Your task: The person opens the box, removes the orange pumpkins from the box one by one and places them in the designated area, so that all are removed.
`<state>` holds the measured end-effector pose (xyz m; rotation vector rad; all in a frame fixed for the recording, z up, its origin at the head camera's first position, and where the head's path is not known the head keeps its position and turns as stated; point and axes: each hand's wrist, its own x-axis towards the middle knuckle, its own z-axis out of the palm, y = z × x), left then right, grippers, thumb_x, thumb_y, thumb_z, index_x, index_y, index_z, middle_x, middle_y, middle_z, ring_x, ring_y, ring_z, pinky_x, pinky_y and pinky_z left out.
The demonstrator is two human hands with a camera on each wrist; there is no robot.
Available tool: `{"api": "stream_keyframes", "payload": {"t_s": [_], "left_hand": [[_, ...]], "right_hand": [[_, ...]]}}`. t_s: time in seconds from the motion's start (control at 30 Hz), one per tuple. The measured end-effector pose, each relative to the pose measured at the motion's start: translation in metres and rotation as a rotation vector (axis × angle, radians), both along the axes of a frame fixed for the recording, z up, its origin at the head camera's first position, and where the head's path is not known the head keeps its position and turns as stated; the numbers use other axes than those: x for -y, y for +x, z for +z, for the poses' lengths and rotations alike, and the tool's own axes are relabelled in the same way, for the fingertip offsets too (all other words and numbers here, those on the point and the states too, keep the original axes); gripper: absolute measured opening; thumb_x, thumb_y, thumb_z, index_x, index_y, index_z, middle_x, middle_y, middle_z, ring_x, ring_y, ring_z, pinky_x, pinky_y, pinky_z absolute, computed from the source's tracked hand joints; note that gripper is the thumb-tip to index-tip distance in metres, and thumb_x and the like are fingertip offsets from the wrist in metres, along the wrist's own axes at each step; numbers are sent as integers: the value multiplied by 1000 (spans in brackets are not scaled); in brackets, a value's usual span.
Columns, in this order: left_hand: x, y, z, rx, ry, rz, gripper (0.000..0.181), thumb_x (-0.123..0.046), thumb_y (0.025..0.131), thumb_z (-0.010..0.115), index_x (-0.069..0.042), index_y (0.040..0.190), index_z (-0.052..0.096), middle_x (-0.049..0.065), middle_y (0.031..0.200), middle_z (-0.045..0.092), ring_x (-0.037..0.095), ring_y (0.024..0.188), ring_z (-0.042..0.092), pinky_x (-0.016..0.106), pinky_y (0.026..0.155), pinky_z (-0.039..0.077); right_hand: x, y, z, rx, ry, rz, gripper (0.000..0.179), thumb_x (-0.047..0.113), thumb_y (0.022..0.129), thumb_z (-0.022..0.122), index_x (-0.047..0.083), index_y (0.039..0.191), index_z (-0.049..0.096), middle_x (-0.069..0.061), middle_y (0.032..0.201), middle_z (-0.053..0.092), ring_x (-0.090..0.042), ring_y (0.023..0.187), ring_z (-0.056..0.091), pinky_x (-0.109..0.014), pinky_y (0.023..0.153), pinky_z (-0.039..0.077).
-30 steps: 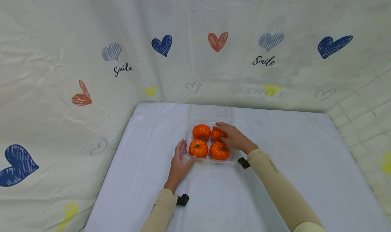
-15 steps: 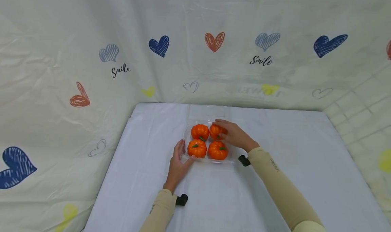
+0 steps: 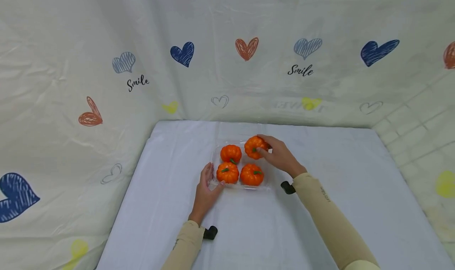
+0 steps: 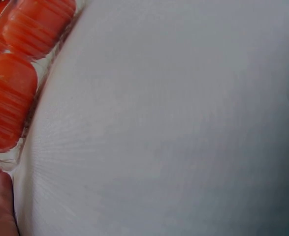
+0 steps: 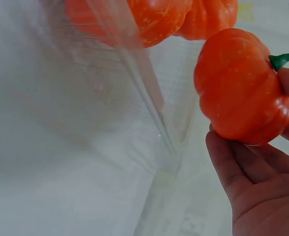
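Observation:
A small orange toy pumpkin (image 3: 254,147) with a green stem is raised in my right hand (image 3: 283,158). In the right wrist view, thumb and fingers pinch this pumpkin (image 5: 242,88) above and beside the clear wall. Below it stands a clear plastic clamshell container (image 3: 245,187) on the table, with three more pumpkins inside: one back left (image 3: 230,153), one front left (image 3: 227,173) and one front right (image 3: 252,175). My left hand (image 3: 205,195) grips the container's front left corner, thumb at the front rim and fingers along the left side.
The container's clear lid (image 3: 239,128) lies folded back toward the far table edge. A white cloth covers the table (image 3: 320,183). Behind it hangs a pale curtain (image 3: 209,72) printed with hearts and "Smile". Each wrist wears a black camera (image 3: 210,233).
My right hand has lifted the back right pumpkin up out of its place in the container. My left hand stays at the container's corner. The head view has shifted slightly.

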<state>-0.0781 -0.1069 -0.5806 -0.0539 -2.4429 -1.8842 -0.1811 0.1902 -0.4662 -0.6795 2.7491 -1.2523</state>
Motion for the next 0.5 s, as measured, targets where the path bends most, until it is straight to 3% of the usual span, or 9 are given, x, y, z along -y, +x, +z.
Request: {"api": "stream_keyframes", "payload": {"t_s": [0.37,0.5], "left_hand": [[0,2,2,4,-1,3,88,-36,98,78,-15,168,29,0,172,34,16,157,33,51,127,25],[1,2,3,1,5,1,88,-37,98,78,-15,168,29,0,172,34,16,157,33,51,127,26]], "right_hand": [[-22,8,-6,8,-34,-203,55,28,108,66,-3,151,53,-22,137,62,-37,103,64,-51,90,60],[-33,9,-9,28,-62,-272,54,30,110,63,-3,151,53,-23,139,60,-39,106,63,-51,90,60]]}}
